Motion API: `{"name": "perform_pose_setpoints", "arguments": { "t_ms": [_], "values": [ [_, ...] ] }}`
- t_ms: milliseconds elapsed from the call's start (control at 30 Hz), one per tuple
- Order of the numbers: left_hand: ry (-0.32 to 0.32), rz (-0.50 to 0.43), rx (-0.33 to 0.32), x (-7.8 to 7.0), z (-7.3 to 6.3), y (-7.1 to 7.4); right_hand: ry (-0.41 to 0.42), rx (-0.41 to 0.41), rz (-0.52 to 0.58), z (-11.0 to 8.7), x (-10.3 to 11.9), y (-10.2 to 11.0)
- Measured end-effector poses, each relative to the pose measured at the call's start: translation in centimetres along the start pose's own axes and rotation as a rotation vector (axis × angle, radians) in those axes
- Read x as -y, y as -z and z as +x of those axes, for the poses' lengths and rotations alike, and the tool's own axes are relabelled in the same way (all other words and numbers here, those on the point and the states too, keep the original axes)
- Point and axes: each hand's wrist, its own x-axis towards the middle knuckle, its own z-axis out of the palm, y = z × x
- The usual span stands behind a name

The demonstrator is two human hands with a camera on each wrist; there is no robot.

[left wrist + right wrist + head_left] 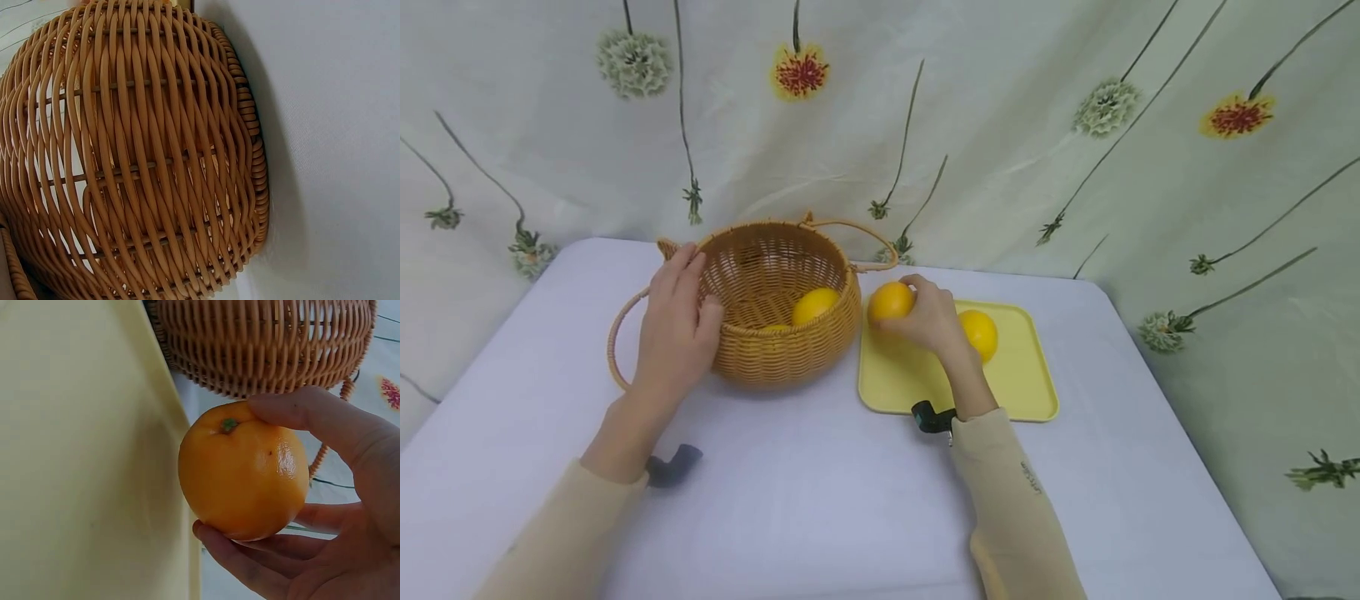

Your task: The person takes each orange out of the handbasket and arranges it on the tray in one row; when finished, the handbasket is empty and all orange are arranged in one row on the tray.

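My right hand point(931, 318) clamps orange point(890, 302) between thumb and fingers, perhaps against rolling; left hand point(677, 323), fingers extended, rests on basket point(778, 358), seemingly for steadying.

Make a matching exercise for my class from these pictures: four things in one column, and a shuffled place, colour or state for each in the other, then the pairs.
Column one:
1. Left hand
2. Right hand
3. Tray
4. Basket

Column two:
A. Pale yellow
B. Holding an orange
C. Brown and woven
D. At the basket's left side

Pairs: 1-D, 2-B, 3-A, 4-C
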Motion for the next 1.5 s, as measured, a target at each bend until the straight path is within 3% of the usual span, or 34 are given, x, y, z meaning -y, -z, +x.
{"name": "perform_pose_setpoints", "arguments": {
  "t_ms": [267, 600, 767, 1067, 1300, 1500],
  "values": [
    [-0.004, 0.01, 0.004, -0.1, 0.1, 0.0, 0.014, 0.042, 0.005, 0.3, -0.4, -0.7],
    [-0.003, 0.0, -0.001, 0.0, 0.0, 0.0, 0.036, 0.076, 0.041, -0.2, 0.1, 0.2],
    [-0.008, 0.0, -0.004, 0.1, 0.1, -0.1, 0.056, -0.021, 0.08, -0.5, 0.5, 0.7],
    [-0.011, -0.004, -0.014, 0.2, 0.1, 0.0, 0.222, -0.204, 0.207, -0.9, 2.1, 0.7],
    [-0.016, -0.001, -0.01, 0.1, 0.1, -0.1, 0.283, -0.269, 0.241, -1.5, 3.1, 0.7],
    [-0.007, 0.012, -0.009, 0.0, 0.0, 0.2, 0.379, -0.25, 0.307, -1.8, 5.0, 0.8]
  ]
}}
